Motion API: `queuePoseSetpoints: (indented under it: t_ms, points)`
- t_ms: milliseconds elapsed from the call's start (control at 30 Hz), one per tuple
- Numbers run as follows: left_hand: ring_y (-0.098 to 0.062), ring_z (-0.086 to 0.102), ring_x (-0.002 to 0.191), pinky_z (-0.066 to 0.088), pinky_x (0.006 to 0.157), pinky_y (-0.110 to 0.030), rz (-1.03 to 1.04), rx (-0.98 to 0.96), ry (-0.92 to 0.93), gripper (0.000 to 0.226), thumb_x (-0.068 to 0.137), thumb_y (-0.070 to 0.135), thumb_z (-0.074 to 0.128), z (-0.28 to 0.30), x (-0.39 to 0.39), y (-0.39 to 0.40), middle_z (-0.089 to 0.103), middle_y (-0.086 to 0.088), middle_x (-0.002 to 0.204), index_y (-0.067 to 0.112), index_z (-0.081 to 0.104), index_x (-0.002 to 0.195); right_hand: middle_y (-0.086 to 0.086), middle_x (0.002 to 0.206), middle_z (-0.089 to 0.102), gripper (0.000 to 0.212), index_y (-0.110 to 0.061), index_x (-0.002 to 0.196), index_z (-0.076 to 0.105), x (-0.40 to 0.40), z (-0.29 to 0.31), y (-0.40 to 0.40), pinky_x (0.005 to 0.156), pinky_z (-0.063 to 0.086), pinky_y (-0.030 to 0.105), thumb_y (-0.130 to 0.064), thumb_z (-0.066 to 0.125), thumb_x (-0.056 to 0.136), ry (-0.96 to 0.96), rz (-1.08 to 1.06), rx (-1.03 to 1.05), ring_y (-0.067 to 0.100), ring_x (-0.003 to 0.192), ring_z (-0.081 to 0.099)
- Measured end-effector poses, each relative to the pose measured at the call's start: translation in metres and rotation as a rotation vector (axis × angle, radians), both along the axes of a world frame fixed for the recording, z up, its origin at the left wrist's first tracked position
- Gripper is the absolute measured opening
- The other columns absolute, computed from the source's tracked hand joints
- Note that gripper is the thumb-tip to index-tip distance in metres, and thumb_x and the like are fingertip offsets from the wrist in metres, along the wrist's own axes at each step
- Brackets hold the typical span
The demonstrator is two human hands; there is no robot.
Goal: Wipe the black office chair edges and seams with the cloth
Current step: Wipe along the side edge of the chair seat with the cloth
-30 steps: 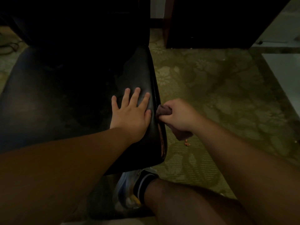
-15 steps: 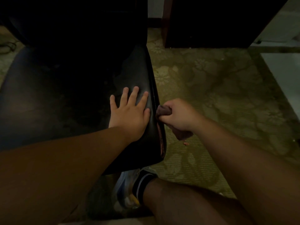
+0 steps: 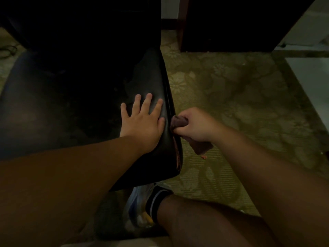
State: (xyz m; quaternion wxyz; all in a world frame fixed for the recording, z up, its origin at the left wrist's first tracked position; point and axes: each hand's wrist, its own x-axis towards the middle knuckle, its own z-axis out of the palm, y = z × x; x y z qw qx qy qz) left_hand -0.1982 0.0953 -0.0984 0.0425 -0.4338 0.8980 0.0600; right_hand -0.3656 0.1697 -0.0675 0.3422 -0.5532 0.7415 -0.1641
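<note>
- Head view: a black office chair (image 3: 85,107) fills the left of the frame, its seat's right edge running lengthwise away from the person, from the rounded near corner toward the dark backrest.
- The seat is smooth, faintly glossy black upholstery; the seam along that edge shows a worn reddish strip just nearer than the hands.
- The left hand (image 3: 143,124) lies flat on the seat, fingers straight and spread, pointing away, beside the edge.
- The right hand (image 3: 195,124), just right of the left one, is clenched round a dark brownish cloth (image 3: 179,121), bunched and soft, its front pressed to the seat's side edge; a loose end hangs below the fist.
- Below the hands, a pale sneaker (image 3: 140,209) with a dark sock stands on patterned olive carpet (image 3: 231,97).
</note>
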Motion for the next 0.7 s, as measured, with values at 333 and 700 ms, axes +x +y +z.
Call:
queuePoseSetpoints:
  t_ms: [333, 700]
  points:
    - [-0.027, -0.004, 0.155, 0.002, 0.122, -0.057, 0.005, 0.161, 0.029, 0.065, 0.103, 0.053, 0.029, 0.024, 0.001, -0.009, 0.002, -0.001, 0.169, 0.034, 0.006, 0.16, -0.01, 0.092, 0.064, 0.023, -0.029, 0.101, 0.059, 0.004, 0.011, 0.016, 0.075, 0.049, 0.028, -0.013, 0.069, 0.088, -0.116, -0.254, -0.148, 0.012, 0.088, 0.062]
    - [-0.026, -0.019, 0.153, 0.002, 0.121, -0.064, -0.247, 0.315, -0.2, 0.111, 0.084, 0.061, 0.067, 0.042, 0.035, 0.023, -0.022, 0.005, 0.166, 0.036, -0.011, 0.158, 0.0, 0.08, 0.069, 0.025, -0.017, 0.084, 0.07, 0.01, -0.002, 0.043, 0.064, 0.049, 0.017, -0.025, 0.054, 0.101, -0.454, -0.512, -0.089, 0.014, 0.077, 0.063]
